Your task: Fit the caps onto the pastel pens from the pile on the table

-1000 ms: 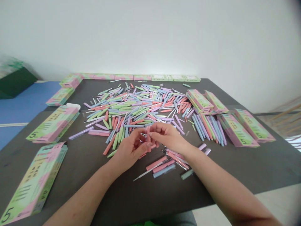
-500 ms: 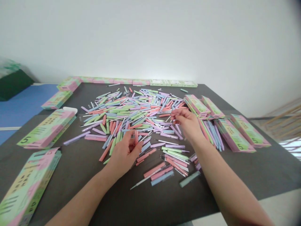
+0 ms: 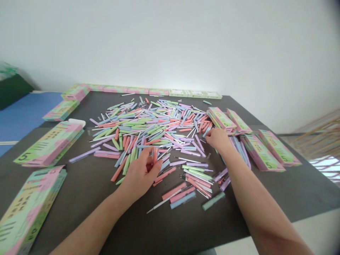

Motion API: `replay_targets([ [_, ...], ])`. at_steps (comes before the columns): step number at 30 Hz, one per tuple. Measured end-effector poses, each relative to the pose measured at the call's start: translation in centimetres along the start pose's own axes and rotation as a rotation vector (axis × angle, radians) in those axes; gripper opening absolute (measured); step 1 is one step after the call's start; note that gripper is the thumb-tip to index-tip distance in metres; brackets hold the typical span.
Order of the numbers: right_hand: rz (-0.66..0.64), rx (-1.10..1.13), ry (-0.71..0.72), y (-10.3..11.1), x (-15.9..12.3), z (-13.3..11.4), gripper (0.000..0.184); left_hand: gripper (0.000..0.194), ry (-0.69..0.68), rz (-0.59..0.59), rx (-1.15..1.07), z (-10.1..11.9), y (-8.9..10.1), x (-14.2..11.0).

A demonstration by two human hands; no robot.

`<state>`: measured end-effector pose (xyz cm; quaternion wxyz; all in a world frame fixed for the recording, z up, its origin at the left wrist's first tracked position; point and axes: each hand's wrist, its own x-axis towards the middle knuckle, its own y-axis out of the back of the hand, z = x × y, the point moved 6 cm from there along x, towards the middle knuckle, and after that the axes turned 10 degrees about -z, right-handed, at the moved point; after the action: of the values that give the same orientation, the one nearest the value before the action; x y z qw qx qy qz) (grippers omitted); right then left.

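Note:
My left hand (image 3: 139, 174) is closed around a red pen part with a clear end (image 3: 154, 155), held upright between thumb and fingers at the near side of the heap. The rest of that part is hidden by my fingers. My right hand (image 3: 218, 139) reaches to the right edge of the pen heap (image 3: 148, 122), just in front of the stacked boxes. Its fingertips are pinched together; whatever they hold is hidden. Pen barrels in red, green, blue and purple and white refills lie all around. Below my hands rests a small group of red, pink and blue pen parts (image 3: 183, 196).
Printed pen boxes stand at the left (image 3: 49, 143), near left (image 3: 32, 209) and right (image 3: 262, 152), with a row (image 3: 138, 90) along the back edge. A row of pens (image 3: 242, 150) lies by the right boxes. A blue surface (image 3: 39, 106) adjoins the dark table.
My right hand has moved to the right, from over the heap toward the stacked boxes. My left hand has stayed almost in place with the red pen part.

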<state>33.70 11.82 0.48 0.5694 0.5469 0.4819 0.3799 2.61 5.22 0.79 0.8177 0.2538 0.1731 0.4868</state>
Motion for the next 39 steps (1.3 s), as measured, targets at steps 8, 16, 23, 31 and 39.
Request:
replay_targets([
  [8, -0.051, -0.077, 0.009, -1.2, 0.0, -0.7, 0.029, 0.030, -0.008, -0.013, 0.001, 0.1, -0.1, 0.0],
  [16, -0.089, -0.015, 0.055, -1.2, 0.0, -1.3, 0.023, 0.030, -0.007, 0.009, -0.017, 0.1, 0.1, 0.1],
  [23, -0.114, 0.240, 0.124, 0.8, -2.7, -3.0, 0.019, 0.033, -0.026, 0.003, -0.009, 0.3, 0.1, 0.1],
  [31, -0.433, 1.448, 0.256, 1.8, -5.9, -4.9, 0.008, 0.038, -0.006, 0.023, 0.019, -0.1, 0.1, 0.1],
  [39, -0.057, 0.519, 0.148, 1.2, -6.3, 0.1, 0.021, 0.030, -0.017, 0.001, 0.027, 0.5, 0.1, 0.0],
])
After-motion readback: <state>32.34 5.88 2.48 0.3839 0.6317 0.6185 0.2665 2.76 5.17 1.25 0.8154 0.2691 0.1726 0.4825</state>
